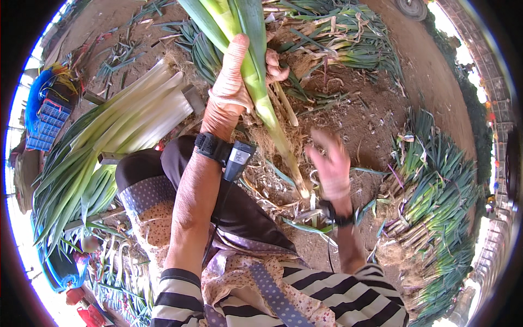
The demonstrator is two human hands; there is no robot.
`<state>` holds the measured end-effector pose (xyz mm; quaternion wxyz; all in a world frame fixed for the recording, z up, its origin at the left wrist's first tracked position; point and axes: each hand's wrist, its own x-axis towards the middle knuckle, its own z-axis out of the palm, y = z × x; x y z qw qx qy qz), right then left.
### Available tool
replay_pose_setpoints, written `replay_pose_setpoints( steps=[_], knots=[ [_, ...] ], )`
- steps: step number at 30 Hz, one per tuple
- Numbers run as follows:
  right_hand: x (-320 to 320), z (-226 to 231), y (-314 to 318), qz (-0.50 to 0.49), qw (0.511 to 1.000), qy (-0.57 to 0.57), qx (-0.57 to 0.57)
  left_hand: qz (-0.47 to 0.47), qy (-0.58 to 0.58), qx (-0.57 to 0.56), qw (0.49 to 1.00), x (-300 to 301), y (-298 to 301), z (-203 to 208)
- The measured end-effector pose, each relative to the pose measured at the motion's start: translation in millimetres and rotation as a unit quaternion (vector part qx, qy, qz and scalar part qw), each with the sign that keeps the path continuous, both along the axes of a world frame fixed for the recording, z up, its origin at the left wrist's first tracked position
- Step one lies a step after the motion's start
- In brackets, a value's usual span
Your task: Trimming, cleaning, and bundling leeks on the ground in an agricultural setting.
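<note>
My left hand (231,82) is wrapped round a big leek (269,117), gripping it where the pale shaft turns into green leaves. The leek slants down to the right, its leaves running out at the top edge and its root end low between my arms. Just right of that root end is my right hand (331,166), somewhat blurred, with thumb and fingers apart and nothing visible in them. Whether it touches the leek I cannot tell. To the left lies a pile of cleaned leeks (131,117) with white shafts.
Leeks with roots and dry skins lie on the soil at the right (436,191), and another heap (348,41) lies at the far side. A metal support (193,99) stands by the cleaned pile. At the far left are a blue crate (49,124) and blue strings (35,98).
</note>
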<state>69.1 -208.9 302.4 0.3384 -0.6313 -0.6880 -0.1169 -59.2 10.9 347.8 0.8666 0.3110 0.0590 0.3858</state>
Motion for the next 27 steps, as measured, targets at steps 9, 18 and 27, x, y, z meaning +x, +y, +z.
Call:
replay_pose_setpoints(
  steps=[9, 18, 27],
  knots=[
    [-39, 48, 119, 0.112, 0.991, -0.077, -0.008, 0.044, -0.040, -0.018, 0.998, -1, 8, -10],
    [-28, -66, -69, 0.043, 0.942, 0.165, -0.289, 0.012, -0.046, 0.039, 0.998, -14, 21, -2],
    [-40, 41, 75, 0.014, 0.994, 0.108, 0.005, 0.068, -0.014, 0.060, 0.996, -18, 7, 5]
  ],
)
